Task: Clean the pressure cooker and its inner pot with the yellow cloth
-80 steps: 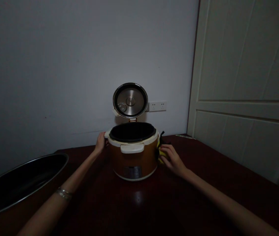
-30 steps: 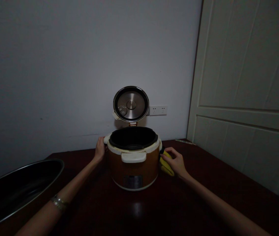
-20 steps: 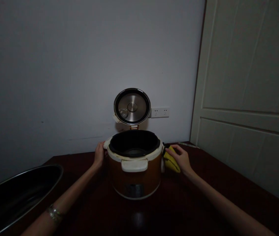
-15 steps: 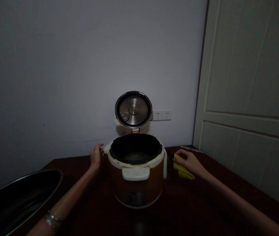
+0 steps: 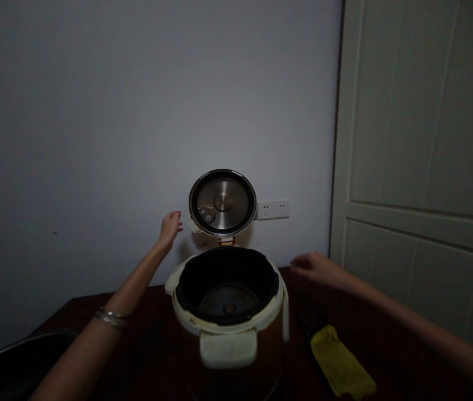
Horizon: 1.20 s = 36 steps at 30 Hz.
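Note:
An electric cooker (image 5: pixel 228 350) with a white rim and an orange-brown body stands with its lid (image 5: pixel 236 195) raised on a rear hinge. Inside its dark well lies a round base with a small knob in the middle. My left hand (image 5: pixel 171 227) is lifted just left of the lid, apart from it, fingers loosely bent and holding nothing. To the cooker's right, my right hand (image 5: pixel 314 267) hovers empty with fingers stretched leftward, slightly blurred. A folded yellow cloth (image 5: pixel 340 362) lies on the table, nearer to me than that hand.
A dark pan or bowl with a shiny rim (image 5: pixel 19 348) is at the lower left, partly behind my left forearm. The dark red table (image 5: pixel 94 306) meets a pale wall with a socket panel (image 5: pixel 273 209). A panelled door (image 5: pixel 412 167) stands on the right.
My right hand has let go of the yellow cloth, which now lies on the table. My left hand has risen from beside the cooker's rim to beside the lid. The view has tilted upward and moved closer.

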Available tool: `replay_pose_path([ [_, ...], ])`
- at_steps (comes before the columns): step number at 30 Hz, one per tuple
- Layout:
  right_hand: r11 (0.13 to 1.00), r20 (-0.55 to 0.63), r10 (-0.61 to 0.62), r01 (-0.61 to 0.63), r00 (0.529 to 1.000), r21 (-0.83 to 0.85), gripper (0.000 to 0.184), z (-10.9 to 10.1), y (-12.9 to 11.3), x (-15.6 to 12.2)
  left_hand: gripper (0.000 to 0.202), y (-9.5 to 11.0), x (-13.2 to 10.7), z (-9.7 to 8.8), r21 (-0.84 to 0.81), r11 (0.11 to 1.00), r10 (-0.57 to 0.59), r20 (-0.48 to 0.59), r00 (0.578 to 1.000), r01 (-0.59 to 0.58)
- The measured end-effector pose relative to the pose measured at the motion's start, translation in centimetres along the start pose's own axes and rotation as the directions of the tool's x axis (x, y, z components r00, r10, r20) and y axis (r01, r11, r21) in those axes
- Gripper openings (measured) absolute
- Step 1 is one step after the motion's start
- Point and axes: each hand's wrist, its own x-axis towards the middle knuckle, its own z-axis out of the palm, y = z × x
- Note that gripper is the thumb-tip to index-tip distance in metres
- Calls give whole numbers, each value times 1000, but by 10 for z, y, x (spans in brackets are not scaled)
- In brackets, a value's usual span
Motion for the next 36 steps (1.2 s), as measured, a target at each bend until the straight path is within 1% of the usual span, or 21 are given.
replay_pose_path([
  [1,1000,22,-8,8,1000,-7,16,-9,-9,30,17,-1,8,4,14,999,-35,12,999,35],
  [3,1000,-44,-12,11,999,-18,25,-24,-26,89,15,-4,21,10,36,993,-111,67,992,109],
  [5,1000,-114,-8,6,993,-18,30,-32,-39,138,14,-7,29,15,54,984,-175,153,973,169],
  [6,1000,-138,-2,1,990,-7,32,-33,-45,159,14,-9,30,18,59,981,-195,197,961,187],
  [9,997,-159,70,-62,985,51,38,-25,-58,203,19,-11,32,23,64,971,-238,309,921,230],
  [12,973,-115,204,-188,972,130,50,-10,-67,226,29,-14,37,23,38,932,-346,392,852,361],
  [14,944,-62,288,-273,955,184,58,0,-72,235,35,-19,42,21,7,896,-406,415,814,443],
  [16,912,-8,348,-336,938,234,63,8,-77,239,35,-26,47,19,-14,875,-427,447,786,483],
  [18,887,30,377,-370,926,275,65,13,-80,243,33,-33,51,17,-19,863,-427,505,750,504],
  [20,873,41,388,-381,921,304,65,16,-82,245,35,-38,54,14,-22,855,-420,556,717,518],
  [25,841,17,425,-402,905,361,64,17,-80,246,39,-37,58,6,-29,821,-436,612,660,570],
  [28,820,20,432,-402,902,408,58,15,-77,241,39,-35,58,0,-37,805,-421,667,615,592],
  [31,796,53,408,-384,911,468,51,10,-77,231,40,-34,58,-7,-7,811,-421,688,591,585],
  [33,776,87,381,-370,920,511,48,5,-77,223,42,-36,58,-11,21,815,-420,709,566,579],
  [36,741,145,347,-366,926,563,47,-4,-77,211,48,-39,58,-17,45,814,-391,779,490,579],
])
